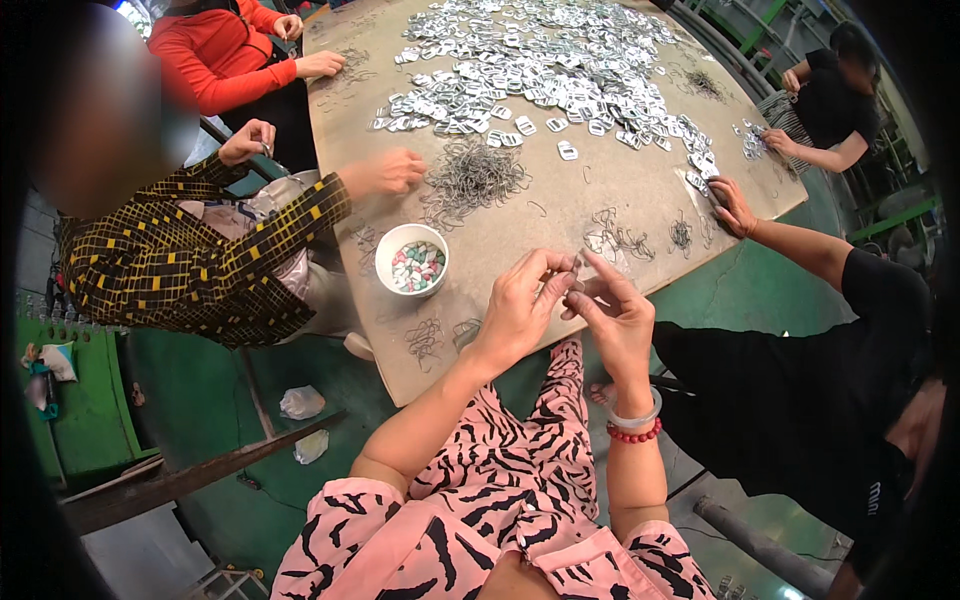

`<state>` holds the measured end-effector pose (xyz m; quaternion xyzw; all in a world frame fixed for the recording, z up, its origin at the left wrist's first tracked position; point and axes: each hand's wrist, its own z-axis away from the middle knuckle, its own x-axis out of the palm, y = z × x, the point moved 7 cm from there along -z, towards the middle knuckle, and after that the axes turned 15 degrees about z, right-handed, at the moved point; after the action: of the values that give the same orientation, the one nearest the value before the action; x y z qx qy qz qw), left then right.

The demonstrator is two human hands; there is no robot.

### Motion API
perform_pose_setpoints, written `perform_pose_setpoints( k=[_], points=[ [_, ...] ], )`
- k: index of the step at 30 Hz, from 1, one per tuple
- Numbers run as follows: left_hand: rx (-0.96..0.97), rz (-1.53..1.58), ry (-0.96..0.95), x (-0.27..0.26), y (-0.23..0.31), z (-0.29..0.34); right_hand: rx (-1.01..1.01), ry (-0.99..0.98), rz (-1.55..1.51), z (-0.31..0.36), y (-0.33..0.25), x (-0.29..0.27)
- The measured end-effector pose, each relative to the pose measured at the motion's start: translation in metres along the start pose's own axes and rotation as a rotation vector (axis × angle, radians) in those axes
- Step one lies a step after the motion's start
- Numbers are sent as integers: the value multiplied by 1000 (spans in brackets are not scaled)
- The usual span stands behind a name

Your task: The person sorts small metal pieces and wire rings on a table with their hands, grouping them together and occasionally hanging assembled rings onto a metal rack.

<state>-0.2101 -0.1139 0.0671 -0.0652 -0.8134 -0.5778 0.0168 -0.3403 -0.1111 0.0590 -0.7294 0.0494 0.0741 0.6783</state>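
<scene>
My left hand [522, 308] and my right hand [618, 318] meet over the near edge of the table. Thumb and fingers of each are pinched together around something small and dark. Fingers cover most of it, so I cannot make out what it is. On my right wrist are a pale bangle [637, 412] and a red bead bracelet [636, 436]. Just beyond my hands lies a loose group of thin bent wire pieces [628, 240]. To the left of my left hand, more wire pieces [425, 342] lie close to the table's edge.
A white tub [383, 270] of pink, green and white pieces stands at left. Behind it is a large wire heap [478, 175]. Flat silver buckles [540, 70] cover the far part of the brown table [560, 190]. Several people work around it; one hand [735, 208] rests at right.
</scene>
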Motion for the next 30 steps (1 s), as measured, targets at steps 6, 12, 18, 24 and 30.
perform_pose_setpoints(
  k=[6, 12, 18, 24, 30],
  points=[
    [-101, 121, 41, -12, -2, 1, -7, -54, 137, -98, 17, -27],
    [-133, -32, -59, -6, 8, 22, -271, 93, 683, -236, 77, 5],
    [-54, -8, -58, -19, 12, 38, -522, 120, 1223, -277, 114, 38],
    [-22, -65, -64, -26, 18, 34, -336, -22, 1130, -237, 99, 30],
    [52, -51, -90, -14, 42, 37, -338, 34, 1054, -235, 107, 10]
  ],
)
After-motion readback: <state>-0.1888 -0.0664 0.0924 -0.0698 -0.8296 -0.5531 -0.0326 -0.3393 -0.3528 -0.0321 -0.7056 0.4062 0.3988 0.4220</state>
